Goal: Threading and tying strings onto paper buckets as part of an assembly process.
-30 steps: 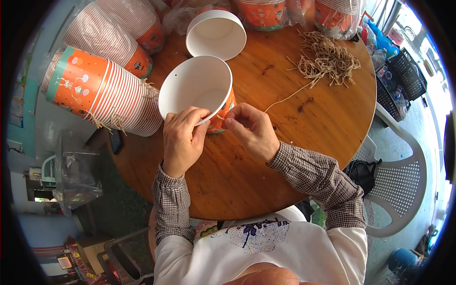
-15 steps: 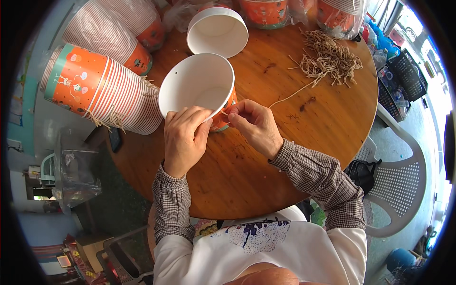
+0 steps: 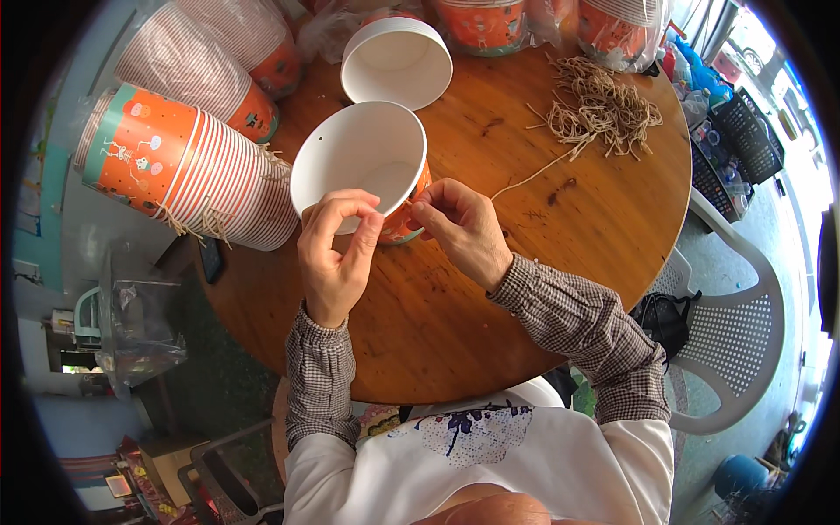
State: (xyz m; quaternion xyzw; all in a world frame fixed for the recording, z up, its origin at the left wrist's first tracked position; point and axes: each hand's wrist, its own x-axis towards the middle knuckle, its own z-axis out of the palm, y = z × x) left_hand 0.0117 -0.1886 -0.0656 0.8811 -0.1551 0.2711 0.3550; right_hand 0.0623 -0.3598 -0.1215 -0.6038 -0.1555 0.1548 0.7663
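- Round wooden table fills the middle of the view, its far edge crowded and partly cut off by the picture's rim.
- On it, near the person, an orange paper bucket lies tipped, white inside showing.
- Left hand curls over the bucket's near rim, fingers pinched on it.
- Right hand sits just right of the bucket, fingertips pinched on a thin tan string; the knot itself is too small to make out.
- String runs off to a heap of twine, right of the bucket.
- Left of the bucket lies a nested stack of buckets.
- Beyond it, an empty white bucket.
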